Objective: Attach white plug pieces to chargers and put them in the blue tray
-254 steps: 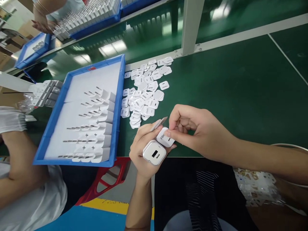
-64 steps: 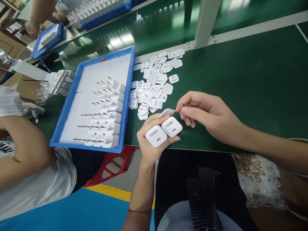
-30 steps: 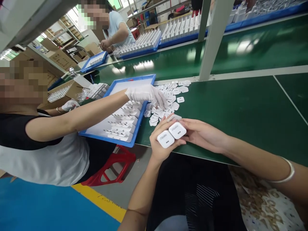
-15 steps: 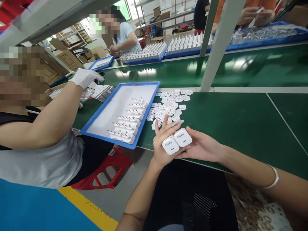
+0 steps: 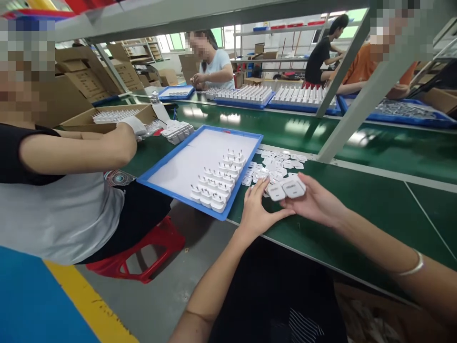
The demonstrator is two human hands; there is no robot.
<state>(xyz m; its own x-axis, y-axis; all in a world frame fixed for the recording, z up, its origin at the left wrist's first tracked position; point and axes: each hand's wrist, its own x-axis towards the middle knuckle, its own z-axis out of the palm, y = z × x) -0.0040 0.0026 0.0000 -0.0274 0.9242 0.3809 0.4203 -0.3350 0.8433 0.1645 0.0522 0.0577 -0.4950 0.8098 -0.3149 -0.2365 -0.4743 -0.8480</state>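
Note:
Two white square chargers (image 5: 286, 189) sit side by side in my right hand (image 5: 319, 200), their printed faces toward me. My left hand (image 5: 257, 209) is beside them on the left, thumb stretched out under the chargers and fingers raised; its fingertips are near the left charger, and whether they touch it I cannot tell. Behind the hands lies a loose pile of flat white pieces (image 5: 274, 164) on the green table. Left of the pile, a blue-rimmed tray (image 5: 178, 194) holds rows of white plugs (image 5: 217, 183) with upright pins along its right side.
At the left a person (image 5: 71, 157) with a white glove works beside an open carton (image 5: 76, 125). A slanted metal post (image 5: 344, 116) rises from the table's far rail. Across the belt are people and blue trays (image 5: 243, 101) of plugs. A red stool (image 5: 157, 247) stands below left.
The view has turned, so the tray and pile sit further right. My left hand has come away from beneath the chargers and spread; the chargers have tilted. The co-worker's gloved hand has lowered.

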